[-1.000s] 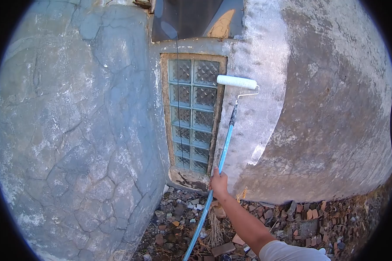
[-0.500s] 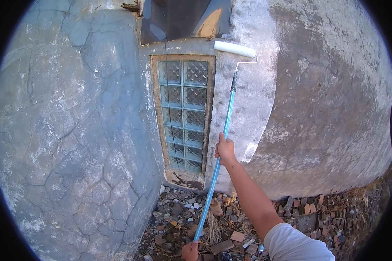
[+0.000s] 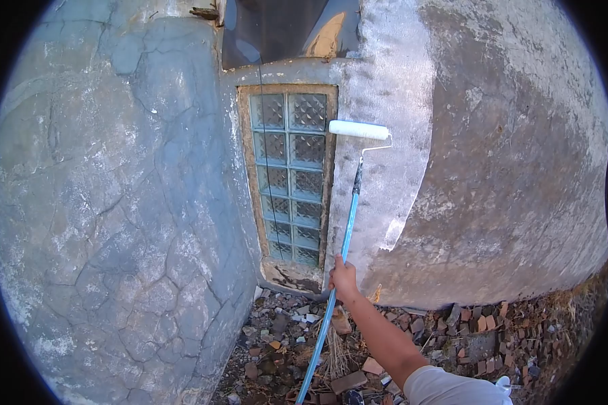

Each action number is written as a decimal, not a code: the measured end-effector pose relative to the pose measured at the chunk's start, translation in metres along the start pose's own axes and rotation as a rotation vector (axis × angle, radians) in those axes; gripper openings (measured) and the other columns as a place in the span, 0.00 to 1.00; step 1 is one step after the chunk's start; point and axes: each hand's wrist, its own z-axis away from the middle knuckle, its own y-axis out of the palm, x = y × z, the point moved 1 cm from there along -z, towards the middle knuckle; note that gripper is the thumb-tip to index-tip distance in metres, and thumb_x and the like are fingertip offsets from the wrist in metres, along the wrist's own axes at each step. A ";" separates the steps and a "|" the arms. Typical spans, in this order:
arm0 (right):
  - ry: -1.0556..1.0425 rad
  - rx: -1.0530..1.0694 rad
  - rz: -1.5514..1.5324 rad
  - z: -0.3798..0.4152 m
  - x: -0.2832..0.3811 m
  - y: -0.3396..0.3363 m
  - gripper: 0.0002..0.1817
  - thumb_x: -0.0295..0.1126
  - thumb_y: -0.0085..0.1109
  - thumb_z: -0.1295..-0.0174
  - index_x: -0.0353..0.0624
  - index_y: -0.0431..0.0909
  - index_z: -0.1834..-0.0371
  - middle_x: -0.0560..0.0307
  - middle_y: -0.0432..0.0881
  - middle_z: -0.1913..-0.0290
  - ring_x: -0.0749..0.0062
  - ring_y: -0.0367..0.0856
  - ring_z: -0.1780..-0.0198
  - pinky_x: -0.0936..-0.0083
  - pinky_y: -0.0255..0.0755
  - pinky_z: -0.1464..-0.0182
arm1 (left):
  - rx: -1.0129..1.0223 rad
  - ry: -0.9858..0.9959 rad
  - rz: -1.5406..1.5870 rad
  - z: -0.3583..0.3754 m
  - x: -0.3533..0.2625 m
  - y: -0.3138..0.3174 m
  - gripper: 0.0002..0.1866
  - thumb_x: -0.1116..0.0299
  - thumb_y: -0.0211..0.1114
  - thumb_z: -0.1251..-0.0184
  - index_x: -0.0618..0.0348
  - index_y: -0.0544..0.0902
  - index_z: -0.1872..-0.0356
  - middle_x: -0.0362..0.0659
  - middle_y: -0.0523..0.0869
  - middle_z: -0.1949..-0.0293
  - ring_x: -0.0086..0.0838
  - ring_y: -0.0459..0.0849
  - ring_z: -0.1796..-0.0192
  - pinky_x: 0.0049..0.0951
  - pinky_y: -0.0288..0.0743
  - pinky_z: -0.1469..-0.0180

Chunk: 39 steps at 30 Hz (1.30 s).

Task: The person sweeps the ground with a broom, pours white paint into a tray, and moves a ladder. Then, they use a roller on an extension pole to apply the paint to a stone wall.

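My right hand is wrapped around the blue pole of a paint roller. At the pole's upper end, the white roller sleeve lies across the painted strip of wall, its left end by the window frame. That strip is whitish and patchy, with a brighter white patch at its lower right edge. My left hand is out of view, and the pole's lower end runs off the bottom edge.
A glass-block window is set between a cracked bluish wall and the curved brownish wall. A dark sheet hangs above the window, with a thin cord below it. Broken bricks and rubble cover the ground.
The roller has come down the painted strip, and my right hand has moved lower with the pole. My left hand, seen on the pole's lower end before, has left the view.
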 end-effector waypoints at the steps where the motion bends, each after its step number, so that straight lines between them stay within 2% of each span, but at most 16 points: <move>1: -0.042 0.016 0.008 -0.006 0.012 0.006 0.20 0.49 0.45 0.31 0.45 0.63 0.74 0.63 0.62 0.85 0.77 0.61 0.89 0.76 0.58 0.90 | 0.235 -0.063 -0.106 -0.016 0.008 -0.002 0.23 0.52 0.44 0.26 0.61 0.74 0.72 0.46 0.66 0.84 0.32 0.63 0.82 0.42 0.61 0.73; 2: -0.084 0.030 0.018 -0.012 0.025 0.013 0.21 0.49 0.45 0.31 0.44 0.63 0.74 0.63 0.63 0.85 0.77 0.61 0.89 0.75 0.58 0.90 | 0.230 -0.060 -0.108 -0.024 -0.002 -0.002 0.23 0.52 0.44 0.26 0.61 0.74 0.72 0.46 0.66 0.84 0.32 0.63 0.82 0.42 0.61 0.73; 4: -0.150 0.013 0.068 -0.022 0.053 0.026 0.22 0.50 0.46 0.32 0.42 0.64 0.74 0.62 0.63 0.85 0.76 0.61 0.90 0.75 0.59 0.90 | -0.049 0.201 0.057 -0.042 -0.036 -0.005 0.24 0.52 0.43 0.26 0.60 0.68 0.78 0.43 0.61 0.84 0.30 0.57 0.82 0.38 0.54 0.74; 7: -0.173 0.040 0.042 -0.021 0.097 0.039 0.23 0.50 0.46 0.32 0.41 0.65 0.75 0.61 0.65 0.85 0.76 0.61 0.90 0.74 0.58 0.90 | -0.048 0.174 0.033 -0.052 -0.108 -0.025 0.24 0.53 0.43 0.26 0.58 0.62 0.81 0.41 0.54 0.85 0.28 0.51 0.82 0.35 0.49 0.75; 9: -0.206 0.052 0.026 -0.015 0.114 0.040 0.23 0.50 0.46 0.32 0.42 0.64 0.75 0.62 0.64 0.85 0.76 0.61 0.90 0.75 0.58 0.90 | -0.090 0.256 0.052 -0.061 -0.084 -0.006 0.24 0.54 0.43 0.26 0.57 0.60 0.81 0.40 0.53 0.84 0.28 0.51 0.82 0.35 0.50 0.74; 11: -0.229 0.052 0.012 -0.005 0.121 0.030 0.23 0.50 0.46 0.32 0.42 0.64 0.75 0.62 0.64 0.85 0.76 0.60 0.90 0.75 0.57 0.90 | -0.172 0.307 0.037 -0.044 -0.116 -0.004 0.24 0.55 0.43 0.26 0.57 0.61 0.82 0.40 0.53 0.85 0.28 0.51 0.83 0.36 0.50 0.75; 12: -0.214 0.059 0.006 0.001 0.122 0.025 0.22 0.50 0.46 0.32 0.43 0.63 0.74 0.63 0.62 0.85 0.77 0.60 0.89 0.76 0.56 0.90 | -0.014 0.228 0.108 -0.048 -0.098 0.005 0.24 0.55 0.44 0.26 0.58 0.63 0.83 0.41 0.56 0.86 0.30 0.53 0.84 0.37 0.52 0.76; 13: -0.201 0.068 -0.003 0.003 0.124 0.021 0.22 0.50 0.46 0.32 0.44 0.63 0.74 0.64 0.61 0.85 0.78 0.59 0.89 0.76 0.55 0.90 | -0.016 0.236 0.111 -0.047 -0.105 0.008 0.24 0.55 0.44 0.26 0.58 0.63 0.83 0.41 0.56 0.86 0.30 0.53 0.84 0.37 0.52 0.76; 15: -0.190 0.062 -0.002 -0.001 0.126 0.013 0.21 0.50 0.45 0.32 0.45 0.62 0.73 0.66 0.59 0.85 0.80 0.57 0.89 0.78 0.54 0.89 | -0.175 0.371 0.120 -0.039 -0.123 0.013 0.24 0.55 0.44 0.26 0.58 0.67 0.82 0.42 0.63 0.86 0.32 0.58 0.84 0.38 0.56 0.76; 17: -0.201 0.055 -0.001 -0.007 0.130 0.004 0.21 0.50 0.45 0.31 0.45 0.62 0.72 0.66 0.59 0.85 0.80 0.56 0.89 0.78 0.54 0.89 | -0.079 0.285 0.159 -0.041 -0.127 0.019 0.23 0.55 0.44 0.26 0.58 0.69 0.81 0.43 0.68 0.85 0.33 0.61 0.83 0.38 0.58 0.76; 19: -0.192 0.053 -0.024 -0.012 0.129 -0.005 0.20 0.50 0.45 0.31 0.45 0.62 0.73 0.66 0.59 0.84 0.80 0.56 0.89 0.78 0.54 0.89 | -0.201 0.365 0.086 -0.034 -0.143 0.027 0.22 0.55 0.44 0.26 0.59 0.73 0.78 0.44 0.69 0.84 0.33 0.62 0.83 0.39 0.60 0.75; 20: -0.181 0.051 0.005 -0.016 0.126 -0.009 0.21 0.50 0.45 0.31 0.45 0.62 0.73 0.65 0.60 0.84 0.80 0.57 0.89 0.78 0.54 0.89 | -0.138 0.295 0.024 -0.036 -0.122 0.038 0.23 0.54 0.44 0.26 0.60 0.77 0.73 0.45 0.71 0.82 0.33 0.63 0.82 0.39 0.60 0.74; 24: -0.124 0.041 0.062 -0.022 0.094 -0.028 0.21 0.50 0.46 0.32 0.44 0.63 0.73 0.64 0.62 0.85 0.78 0.58 0.89 0.77 0.56 0.89 | 0.032 0.307 0.025 -0.029 -0.094 0.052 0.23 0.53 0.44 0.26 0.60 0.76 0.74 0.43 0.68 0.83 0.32 0.61 0.81 0.39 0.58 0.73; 33: 0.107 0.000 0.037 0.008 -0.031 -0.072 0.22 0.52 0.47 0.33 0.45 0.63 0.74 0.64 0.60 0.86 0.78 0.58 0.88 0.75 0.57 0.88 | -0.051 0.019 0.123 -0.009 -0.010 0.080 0.24 0.53 0.44 0.26 0.59 0.72 0.78 0.42 0.65 0.84 0.30 0.58 0.82 0.37 0.56 0.75; 35: 0.135 -0.007 0.039 0.013 -0.030 -0.068 0.22 0.51 0.47 0.33 0.45 0.62 0.74 0.65 0.60 0.86 0.78 0.58 0.88 0.76 0.57 0.88 | -0.078 -0.044 0.141 -0.006 0.007 0.082 0.24 0.53 0.44 0.26 0.59 0.71 0.78 0.42 0.64 0.84 0.30 0.57 0.82 0.37 0.55 0.75; 39: 0.043 0.003 0.052 0.006 -0.001 -0.045 0.22 0.51 0.47 0.33 0.46 0.62 0.75 0.64 0.61 0.85 0.78 0.58 0.89 0.76 0.56 0.88 | -0.125 -0.182 0.170 0.014 0.035 0.082 0.24 0.53 0.44 0.26 0.58 0.69 0.80 0.41 0.62 0.84 0.29 0.56 0.82 0.36 0.54 0.75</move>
